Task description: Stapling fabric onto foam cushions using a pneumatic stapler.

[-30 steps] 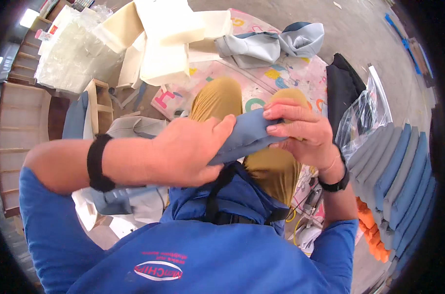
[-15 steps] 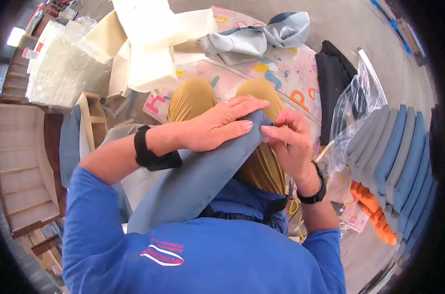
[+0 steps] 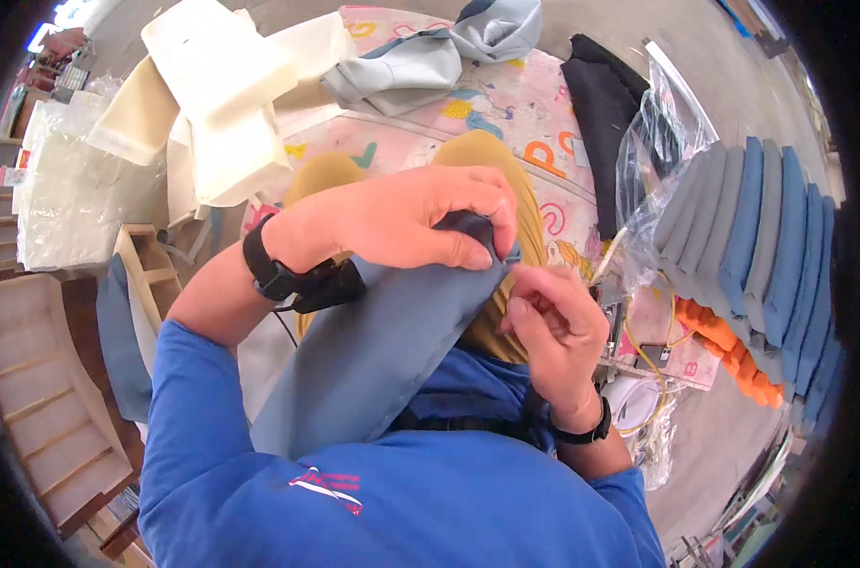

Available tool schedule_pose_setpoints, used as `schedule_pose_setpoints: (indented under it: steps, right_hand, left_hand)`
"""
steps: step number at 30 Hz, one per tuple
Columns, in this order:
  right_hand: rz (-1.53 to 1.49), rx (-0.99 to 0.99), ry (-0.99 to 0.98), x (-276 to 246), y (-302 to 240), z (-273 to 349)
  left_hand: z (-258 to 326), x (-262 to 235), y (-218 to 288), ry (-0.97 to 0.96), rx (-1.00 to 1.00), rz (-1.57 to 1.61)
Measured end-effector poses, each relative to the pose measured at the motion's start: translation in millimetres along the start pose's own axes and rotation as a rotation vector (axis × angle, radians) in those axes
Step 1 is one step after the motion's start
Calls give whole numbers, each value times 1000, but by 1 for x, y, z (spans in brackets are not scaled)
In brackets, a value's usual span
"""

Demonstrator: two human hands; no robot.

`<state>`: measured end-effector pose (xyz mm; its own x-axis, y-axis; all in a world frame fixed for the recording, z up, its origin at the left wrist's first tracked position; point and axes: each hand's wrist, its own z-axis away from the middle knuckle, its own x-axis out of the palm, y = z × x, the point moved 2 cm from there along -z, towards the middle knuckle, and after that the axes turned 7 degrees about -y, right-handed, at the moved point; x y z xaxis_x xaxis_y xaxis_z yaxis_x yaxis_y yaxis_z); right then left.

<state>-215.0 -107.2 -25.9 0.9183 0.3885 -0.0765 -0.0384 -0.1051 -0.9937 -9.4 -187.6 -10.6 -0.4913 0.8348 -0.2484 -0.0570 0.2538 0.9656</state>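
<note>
A long blue-grey fabric-covered piece (image 3: 354,346) lies slanting across my lap, from my belly up to my knees. A line of small marks runs along its right edge. My left hand (image 3: 425,222) grips its far end, fingers over the top and thumb on the near side, around a dark fold or opening. At the right corner of that end is my right hand (image 3: 560,327), fingers curled. Its fingertips are close to the fabric edge; whatever they pinch is too small to make out.
Cream foam blocks (image 3: 217,90) lie ahead on the left, beside wooden frames (image 3: 46,379). Grey-blue fabric (image 3: 401,71) and black fabric (image 3: 605,123) rest on a pink printed mat (image 3: 392,142). Stacked blue and grey cushions (image 3: 761,241), clear plastic (image 3: 647,170) and an orange bundle (image 3: 728,350) are right.
My left hand has curled its fingers over the piece's end, where a dark fold now shows. My right hand has moved slightly down and its fingers have drawn in. The view has shifted.
</note>
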Motion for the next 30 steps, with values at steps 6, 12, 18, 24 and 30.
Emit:
schedule_pose_setpoints:
  steps: [6, 12, 18, 24, 30]
  right_hand:
    - [-340, 219, 87, 18, -7, 7]
    - [-332, 198, 165, 25, -7, 5]
    - [-309, 167, 210, 28, -11, 4]
    - [-39, -9, 248, 28, -11, 4]
    - [64, -54, 253, 27, -12, 4]
  left_hand:
    - [-8, 1, 2, -37, 58, -1]
    - [-10, -1, 5, 10, 69, 55]
    - [-15, -5, 10, -65, 18, 69]
    - [-15, 0, 10, 0, -30, 185]
    - [-15, 15, 12, 124, -17, 247]
